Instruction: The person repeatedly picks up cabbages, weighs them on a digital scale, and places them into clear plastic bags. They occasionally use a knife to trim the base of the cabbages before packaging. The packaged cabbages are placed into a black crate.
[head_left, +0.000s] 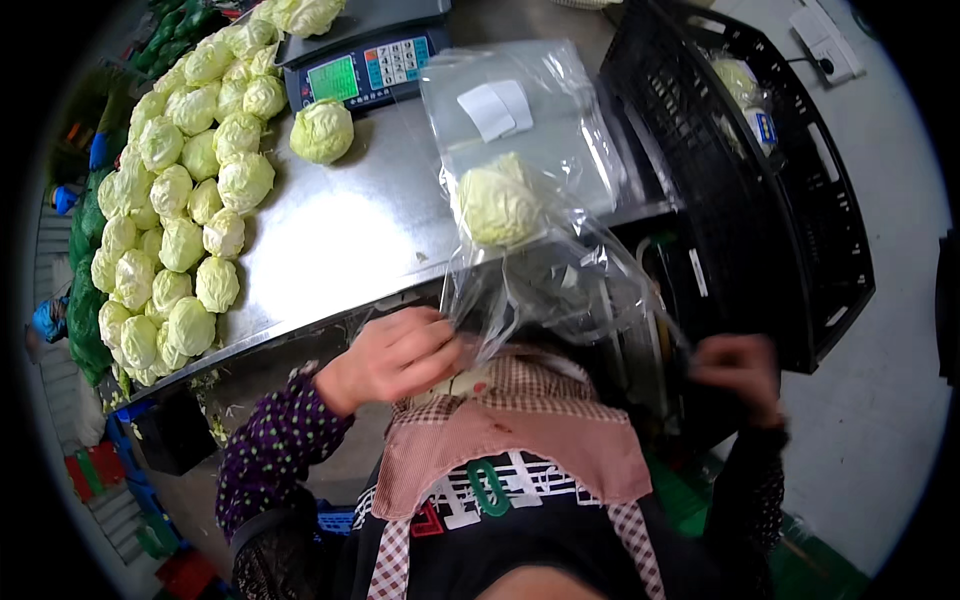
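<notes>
A pale green cabbage head (498, 201) lies inside a clear plastic bag (559, 289) at the metal table's front edge. My left hand (397, 354) is closed on the left side of the bag's mouth. My right hand (736, 375), somewhat blurred, grips the bag's film on the right, drawing it out wide. Beyond the cabbage, a stack of clear film (525, 67) with white paper labels (496, 110) rests on the table. A second, bare cabbage head (322, 131) sits next to the digital scale (364, 69).
Many cabbage heads (181, 244) are piled along the left of the metal table (330, 225). More cabbage lies on the scale. A black plastic crate (806, 217) with wrapped produce (739, 82) stands tilted at the right. Green mesh sacks (88, 277) are at the far left.
</notes>
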